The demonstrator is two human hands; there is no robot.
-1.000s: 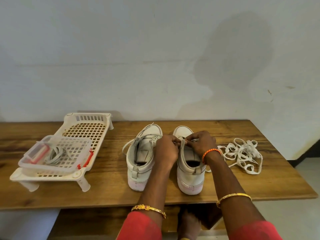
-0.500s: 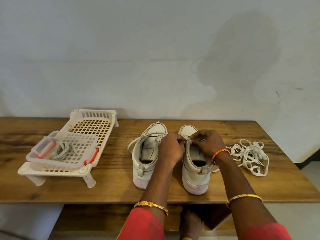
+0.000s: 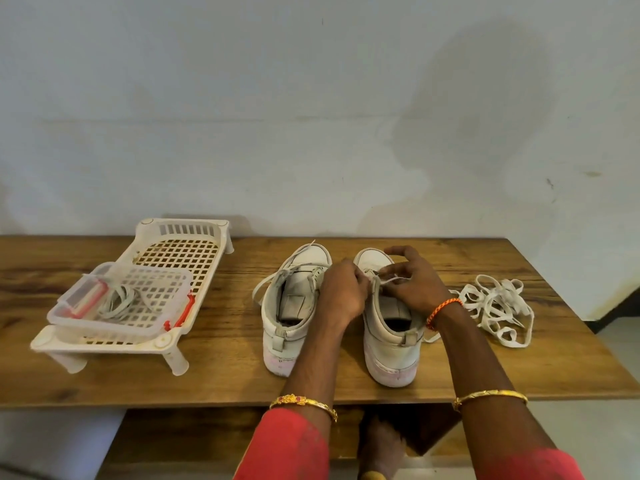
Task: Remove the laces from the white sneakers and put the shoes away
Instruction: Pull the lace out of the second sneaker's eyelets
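Two white sneakers stand side by side on the wooden table (image 3: 225,375), heels toward me. The left sneaker (image 3: 291,306) still carries a loose lace looping off its left side. Over the tongue of the right sneaker (image 3: 388,341) my left hand (image 3: 341,294) grips the shoe's upper edge with curled fingers. My right hand (image 3: 412,282) pinches the white lace (image 3: 394,279) of that shoe between thumb and fingers, its other fingers raised. The lace eyelets under both hands are hidden.
A tangled heap of white laces (image 3: 498,306) lies on the table to the right of the shoes. At the left stands a white plastic rack (image 3: 183,251) holding a clear lidded box (image 3: 117,299). A plain wall rises behind the table. My bare foot (image 3: 381,445) shows below the table edge.
My right hand has lifted and spread its fingers, drawing a strand of lace up from the right sneaker. The view has shifted slightly; the shoes have stayed put.
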